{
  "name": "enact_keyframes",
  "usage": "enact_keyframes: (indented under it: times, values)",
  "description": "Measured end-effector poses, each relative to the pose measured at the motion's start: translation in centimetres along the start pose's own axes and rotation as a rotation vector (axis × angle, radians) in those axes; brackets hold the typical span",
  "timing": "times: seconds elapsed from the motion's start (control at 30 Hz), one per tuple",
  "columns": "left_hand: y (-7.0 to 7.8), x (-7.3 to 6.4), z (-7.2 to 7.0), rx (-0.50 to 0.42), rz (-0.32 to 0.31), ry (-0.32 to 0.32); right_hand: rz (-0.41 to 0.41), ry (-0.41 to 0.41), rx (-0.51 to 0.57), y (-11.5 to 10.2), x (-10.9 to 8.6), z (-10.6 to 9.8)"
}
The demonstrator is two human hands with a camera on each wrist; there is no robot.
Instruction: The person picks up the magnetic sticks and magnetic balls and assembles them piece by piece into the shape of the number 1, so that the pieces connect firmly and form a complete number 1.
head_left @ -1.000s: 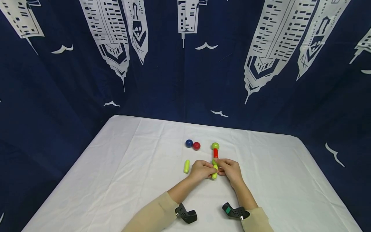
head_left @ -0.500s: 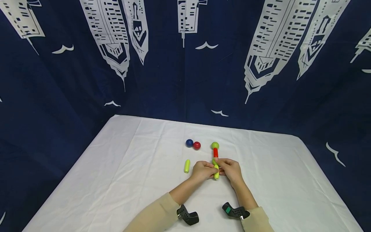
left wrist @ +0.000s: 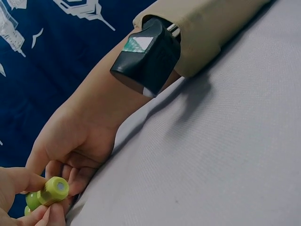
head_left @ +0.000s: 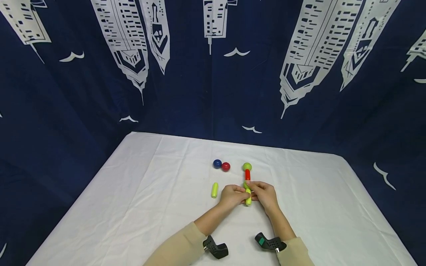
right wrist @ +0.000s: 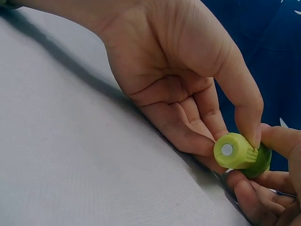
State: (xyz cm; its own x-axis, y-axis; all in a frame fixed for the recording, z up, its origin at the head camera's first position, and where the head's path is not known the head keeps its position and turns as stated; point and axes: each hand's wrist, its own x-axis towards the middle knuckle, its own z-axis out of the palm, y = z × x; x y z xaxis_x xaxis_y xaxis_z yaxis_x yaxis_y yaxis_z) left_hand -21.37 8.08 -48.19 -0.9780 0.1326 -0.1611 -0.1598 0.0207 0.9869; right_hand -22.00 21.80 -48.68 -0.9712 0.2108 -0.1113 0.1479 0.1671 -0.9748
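My left hand (head_left: 231,195) pinches a yellow-green rod (head_left: 248,201) between thumb and fingers. At its far end the rod meets a green ball (head_left: 246,185), which my right hand (head_left: 265,194) holds with thumb and fingertips, partly hiding it. Beyond that ball a red rod (head_left: 247,174) runs on to another green ball (head_left: 247,167), all in one line. The right wrist view shows a silver disc in the near end of the yellow-green rod (right wrist: 230,151), with the green ball (right wrist: 259,165) behind it. In the left wrist view, fingers of both hands surround the rod (left wrist: 56,188).
Left of the hands lies a second yellow-green rod (head_left: 214,190). Farther back, a blue ball (head_left: 217,164) and a red ball (head_left: 226,167) sit side by side. White cloth (head_left: 149,207) covers the table, and a dark blue printed curtain (head_left: 186,99) hangs behind.
The held rod's near end has swung slightly right, bringing it closer to straight with the red rod. My left hand shifted a little right with it; the right hand stayed nearly still.
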Motion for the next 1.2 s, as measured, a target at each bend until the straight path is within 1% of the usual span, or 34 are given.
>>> enact_keyframes:
  times: [0.1,0.33,0.53,0.77,0.97,1.2]
  values:
    - [-0.1,0.1,-0.1,-0.002,0.0,-0.005,-0.003,-0.002,-0.001,0.1,-0.1,-0.1]
    - [-0.1,0.2,-0.2,-0.013,-0.025,-0.011,-0.002,0.009,-0.005,-0.1,-0.5,-0.3]
    - [-0.2,0.1,-0.3,-0.031,-0.021,-0.016,0.016,0.01,-0.045,-0.3,-1.2,-0.6]
    - [-0.4,0.3,-0.4,-0.046,-0.017,-0.026,0.057,-0.034,-0.046,-0.5,-2.3,-0.9]
    - [-0.5,0.3,-0.5,-0.063,-0.013,-0.031,0.065,-0.071,-0.024,-0.6,-2.9,-0.8]
    - [-0.3,0.1,-0.5,-0.066,-0.007,-0.038,0.063,-0.1,-0.023,-0.5,-3.1,-0.7]
